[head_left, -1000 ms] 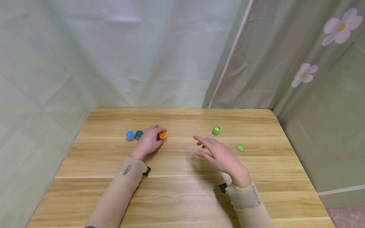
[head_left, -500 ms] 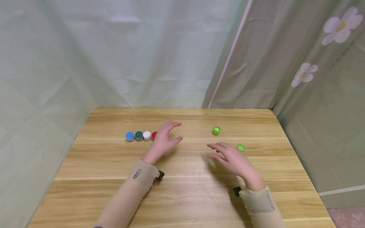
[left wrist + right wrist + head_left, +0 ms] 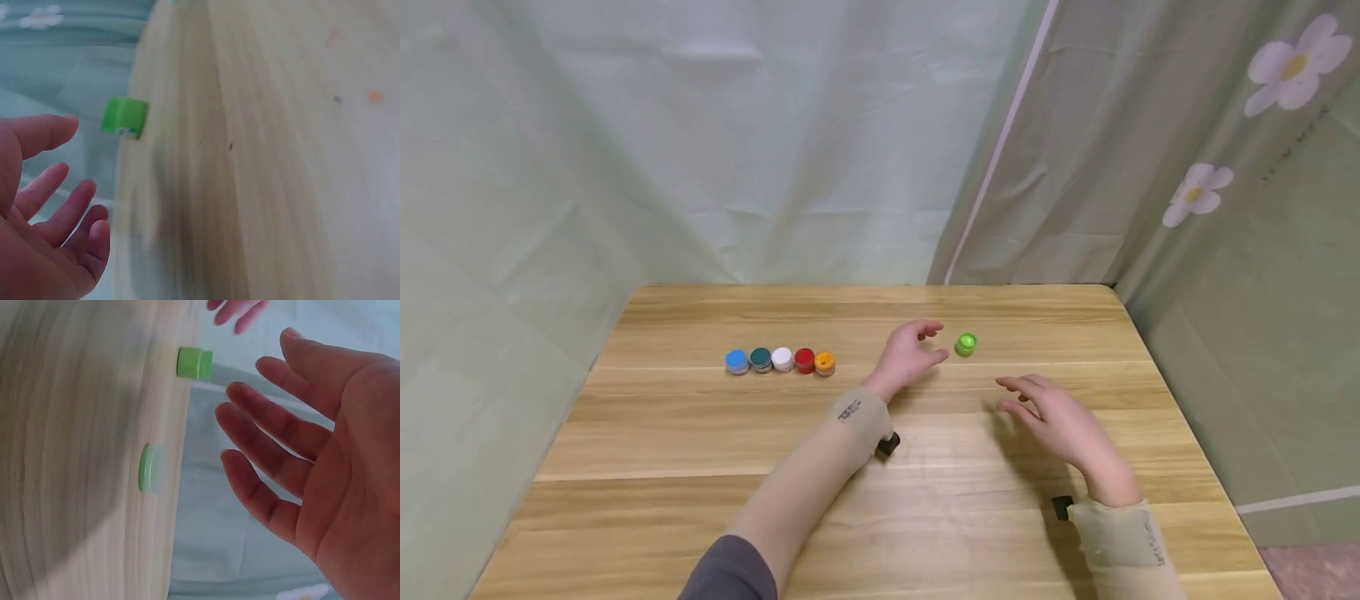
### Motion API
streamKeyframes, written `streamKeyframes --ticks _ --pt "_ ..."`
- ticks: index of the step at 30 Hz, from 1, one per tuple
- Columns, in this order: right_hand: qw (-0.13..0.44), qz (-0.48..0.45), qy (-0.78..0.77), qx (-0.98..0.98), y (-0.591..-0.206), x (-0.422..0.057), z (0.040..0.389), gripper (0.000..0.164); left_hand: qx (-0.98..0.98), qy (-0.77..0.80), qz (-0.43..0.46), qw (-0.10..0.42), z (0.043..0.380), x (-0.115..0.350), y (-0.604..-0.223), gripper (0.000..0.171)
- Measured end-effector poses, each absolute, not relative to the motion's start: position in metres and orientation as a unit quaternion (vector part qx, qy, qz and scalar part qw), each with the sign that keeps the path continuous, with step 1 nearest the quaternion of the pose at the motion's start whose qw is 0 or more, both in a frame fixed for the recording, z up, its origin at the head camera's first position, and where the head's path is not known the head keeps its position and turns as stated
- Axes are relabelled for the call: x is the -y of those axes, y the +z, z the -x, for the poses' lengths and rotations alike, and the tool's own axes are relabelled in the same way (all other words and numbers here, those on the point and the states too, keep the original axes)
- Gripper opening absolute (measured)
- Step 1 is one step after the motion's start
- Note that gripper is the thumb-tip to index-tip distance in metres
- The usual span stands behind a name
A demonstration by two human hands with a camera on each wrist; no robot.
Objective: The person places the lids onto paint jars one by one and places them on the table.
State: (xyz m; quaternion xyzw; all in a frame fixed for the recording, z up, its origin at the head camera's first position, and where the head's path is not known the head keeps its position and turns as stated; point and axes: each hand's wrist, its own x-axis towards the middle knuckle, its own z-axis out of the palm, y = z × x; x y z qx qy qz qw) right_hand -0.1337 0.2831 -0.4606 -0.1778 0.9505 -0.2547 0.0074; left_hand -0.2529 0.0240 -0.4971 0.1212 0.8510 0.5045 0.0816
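My left hand (image 3: 906,357) is above the table just left of a small open green paint pot (image 3: 966,344), its fingers spread and holding nothing. In the left wrist view the green pot (image 3: 125,117) stands beyond the fingertips, apart from them. My right hand (image 3: 1067,425) hovers nearer the front right, fingers loosely bent with nothing between them. A round green lid (image 3: 152,469) lies on the table in the right wrist view; in the head view the right hand hides it.
Left of centre, a row of capped pots runs blue (image 3: 737,362), dark green (image 3: 762,359), white (image 3: 782,358), red (image 3: 805,360) and orange (image 3: 824,363). All stand on the wooden table (image 3: 662,433). Curtains (image 3: 775,150) hang behind and at both sides.
My left hand has let go of the orange pot, leaving it at the row's right end, and has moved right to near the green pot. The right hand has shifted right.
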Motion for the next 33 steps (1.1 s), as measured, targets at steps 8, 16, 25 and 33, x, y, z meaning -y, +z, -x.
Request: streamKeyframes --ticks 8,16,25,33 --pt "-0.002 0.149 -0.247 -0.957 -0.461 -0.292 0.136 0.039 -0.893 0.428 -0.119 0.074 0.266 -0.06 -0.508 0.058" --pt "-0.012 0.133 -0.244 -0.961 -0.464 -0.295 0.136 0.038 -0.922 0.363 -0.119 0.057 0.269 -0.074 -0.51 0.053" --pt "-0.008 0.12 -0.244 -0.962 -0.463 -0.295 0.136 0.039 -0.918 0.373 -0.119 0.06 0.27 -0.073 -0.511 0.043" --pt "0.009 0.091 -0.245 -0.965 -0.461 -0.298 0.136 0.042 -0.848 0.509 -0.131 0.061 0.266 -0.059 -0.515 0.036"
